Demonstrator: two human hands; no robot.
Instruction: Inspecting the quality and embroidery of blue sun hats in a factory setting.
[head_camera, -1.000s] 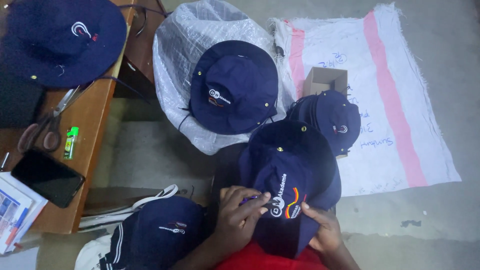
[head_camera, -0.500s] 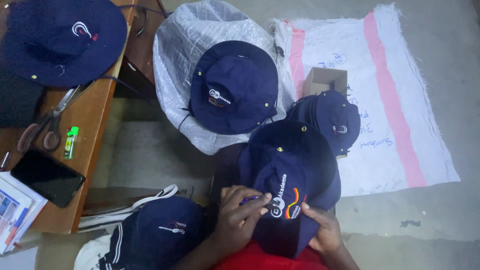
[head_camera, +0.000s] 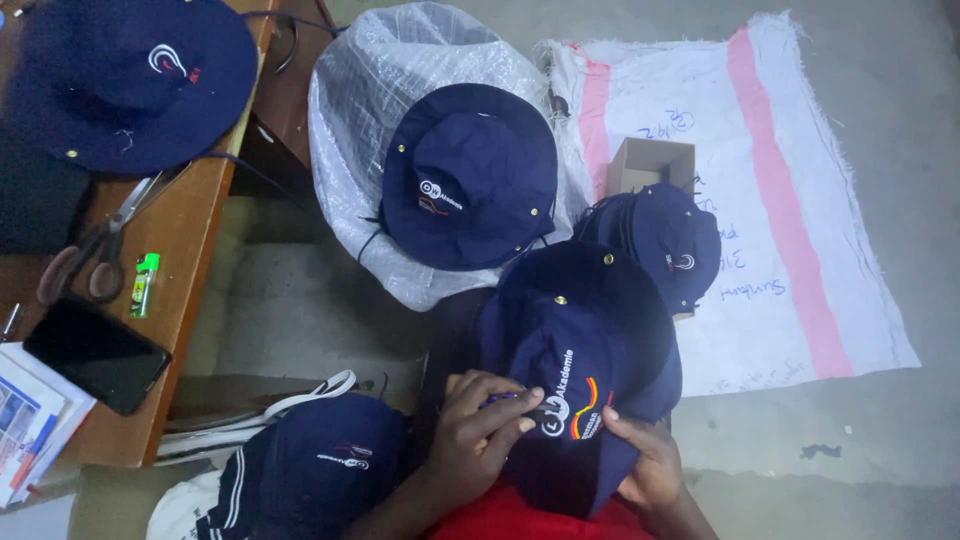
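Hands, left hand (head_camera: 480, 430) and right hand (head_camera: 640, 462), grip navy hat (head_camera: 580, 380) beside cardboard box (head_camera: 650, 165).

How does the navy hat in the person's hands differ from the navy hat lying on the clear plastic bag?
The held hat is gripped by the left hand and right hand, close to the body; the bag hat lies untouched on the plastic bag. The held hat's emblem shows orange and red stripes; the bag hat's is mostly white with a small red mark. Both are navy, brimmed, with metal studs.

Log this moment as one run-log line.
left hand: on navy hat, pinching small tool | right hand: gripping hat crown | desk: scissors, phone
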